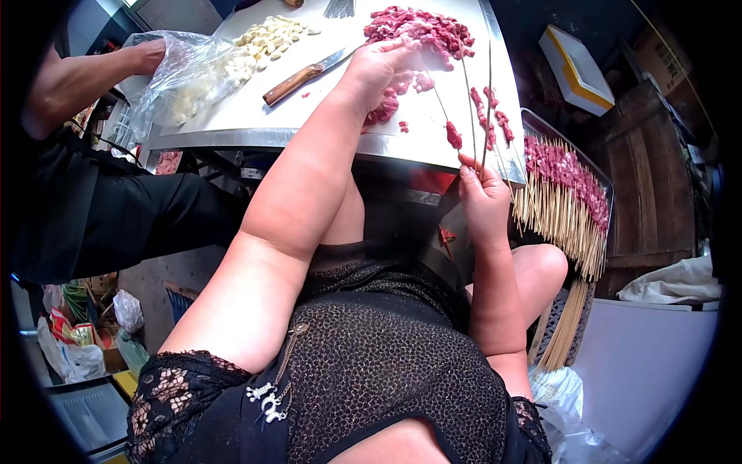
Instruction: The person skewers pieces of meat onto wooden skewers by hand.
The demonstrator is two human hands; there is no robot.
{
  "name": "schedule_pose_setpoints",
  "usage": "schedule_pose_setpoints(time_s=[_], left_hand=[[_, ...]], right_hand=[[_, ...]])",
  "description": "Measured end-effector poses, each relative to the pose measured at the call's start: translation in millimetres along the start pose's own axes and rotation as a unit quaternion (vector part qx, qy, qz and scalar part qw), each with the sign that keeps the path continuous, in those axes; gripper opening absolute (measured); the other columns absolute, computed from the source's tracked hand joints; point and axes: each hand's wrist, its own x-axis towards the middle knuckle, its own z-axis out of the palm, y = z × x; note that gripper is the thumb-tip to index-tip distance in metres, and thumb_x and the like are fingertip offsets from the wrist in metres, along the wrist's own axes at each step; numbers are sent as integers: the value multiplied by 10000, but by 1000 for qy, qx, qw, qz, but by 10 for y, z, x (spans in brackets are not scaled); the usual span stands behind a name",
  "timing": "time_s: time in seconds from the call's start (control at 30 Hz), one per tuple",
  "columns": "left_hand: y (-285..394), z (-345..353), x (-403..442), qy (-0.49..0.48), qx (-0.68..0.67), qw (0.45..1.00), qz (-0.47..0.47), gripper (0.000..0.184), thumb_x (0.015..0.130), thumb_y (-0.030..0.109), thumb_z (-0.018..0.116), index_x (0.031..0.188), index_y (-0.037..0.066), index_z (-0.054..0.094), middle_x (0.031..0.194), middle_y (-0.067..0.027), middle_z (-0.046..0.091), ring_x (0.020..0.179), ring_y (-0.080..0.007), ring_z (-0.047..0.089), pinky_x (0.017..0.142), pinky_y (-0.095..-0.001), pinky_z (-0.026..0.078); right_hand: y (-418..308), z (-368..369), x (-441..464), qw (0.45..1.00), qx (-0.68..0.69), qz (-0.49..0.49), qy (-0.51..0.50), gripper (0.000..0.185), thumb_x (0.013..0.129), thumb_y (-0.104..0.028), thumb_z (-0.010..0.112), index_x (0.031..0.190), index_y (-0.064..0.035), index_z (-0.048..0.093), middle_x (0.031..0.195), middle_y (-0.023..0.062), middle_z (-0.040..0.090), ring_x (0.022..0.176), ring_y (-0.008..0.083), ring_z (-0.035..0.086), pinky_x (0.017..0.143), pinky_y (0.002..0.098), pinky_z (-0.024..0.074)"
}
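My right hand (485, 195) is closed around the lower ends of several long thin skewers (469, 97) near the table's front edge. One of them carries a chunk of red meat (454, 135) a little above my fingers. My left hand (377, 71) reaches over the pile of raw cut meat (421, 27), fingers pressed together at its near side. Glare hides what is between those fingertips. Short strings of threaded meat (504, 125) lie at the table's right edge, beside the skewers.
A wooden-handled knife (294, 85) and peeled garlic cloves (274, 37) lie on the white table (309, 127). At left, another person's arm (97, 77) reaches into a clear plastic bag (182, 81). A tray (608, 174) of meat skewers (568, 185) stands at right, with bare sticks (566, 329) below.
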Motion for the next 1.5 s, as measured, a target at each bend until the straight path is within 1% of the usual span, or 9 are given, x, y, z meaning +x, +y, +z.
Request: schedule_pose_setpoints(time_s=[0.13, 0.23, 0.47, 0.67, 0.73, 0.97, 1.13, 1.33, 1.5], left_hand=[[51, -4, -5, 53, 148, 983, 99, 266, 862, 174, 635, 1055, -9, 624, 897, -87, 664, 780, -131, 613, 705, -218, 492], [-29, -85, 69, 45, 65, 989, 126, 252, 848, 172, 654, 1025, -6, 635, 874, -69, 664, 754, -112, 605, 688, -215, 498], [22, 10, -13, 35, 70, 996, 43, 220, 864, 134, 623, 1030, -10, 627, 875, -82, 662, 739, -118, 619, 695, -246, 528], [-2, -78, 53, -47, 18, 998, 29, 233, 904, 135, 556, 1072, -16, 612, 923, -96, 659, 835, -152, 628, 742, -271, 531], [11, -46, 31, 9, -11, 999, 29, 233, 904, 120, 552, 1066, -38, 606, 950, -115, 655, 878, -153, 622, 758, -273, 528], [26, -42, 6, 44, 59, 996, 46, 211, 901, 79, 538, 1051, -55, 600, 948, -129, 651, 859, -156, 627, 754, -278, 537], [0, -78, 51, -18, -51, 998, 28, 271, 930, 168, 493, 1031, -68, 580, 917, -154, 647, 869, -196, 642, 770, -310, 548], [83, -29, -11, 0, -155, 986, -61, 289, 919, 202, 520, 1014, -65, 577, 927, -164, 648, 891, -215, 641, 796, -323, 546], [37, -22, -13, -20, -80, 997, 3, 184, 894, 102, 554, 989, -55, 570, 922, -163, 650, 850, -214, 650, 770, -315, 565]], right_hand=[[-51, 0, -15, 1000, -30, 3, -2, 204, 898, -43, 539, 1080, 14, 612, 684, -77, 477, 558, -1, 385, 504, 140, 294], [-69, -3, -28, 1000, -22, 15, 7, 204, 895, -40, 542, 1078, 16, 614, 680, -78, 471, 558, 1, 383, 508, 142, 297], [-66, 7, -30, 999, -38, -20, 0, 204, 893, -40, 546, 1077, 14, 617, 675, -79, 470, 559, 0, 382, 507, 141, 298], [-37, -23, -6, 998, -56, -2, 2, 203, 894, -40, 544, 1077, 10, 618, 676, -81, 472, 561, -1, 383, 509, 140, 300], [-36, -22, -10, 998, -60, -3, 4, 204, 894, -41, 544, 1077, 9, 618, 679, -81, 473, 563, -2, 384, 510, 140, 301], [-44, 4, -29, 998, -42, -38, -1, 206, 897, -49, 549, 1083, 3, 619, 684, -83, 471, 568, -3, 382, 510, 141, 300], [-51, 6, -30, 997, -74, -27, 1, 205, 896, -51, 550, 1083, -1, 621, 670, -85, 468, 554, -4, 377, 500, 139, 290], [-31, 2, -23, 996, -83, -26, 6, 201, 897, -50, 548, 1077, 0, 622, 670, -83, 469, 556, -3, 380, 502, 143, 295], [-45, 5, -28, 996, -81, -29, 8, 201, 898, -51, 547, 1078, -2, 623, 674, -81, 476, 558, -1, 385, 506, 142, 299]])
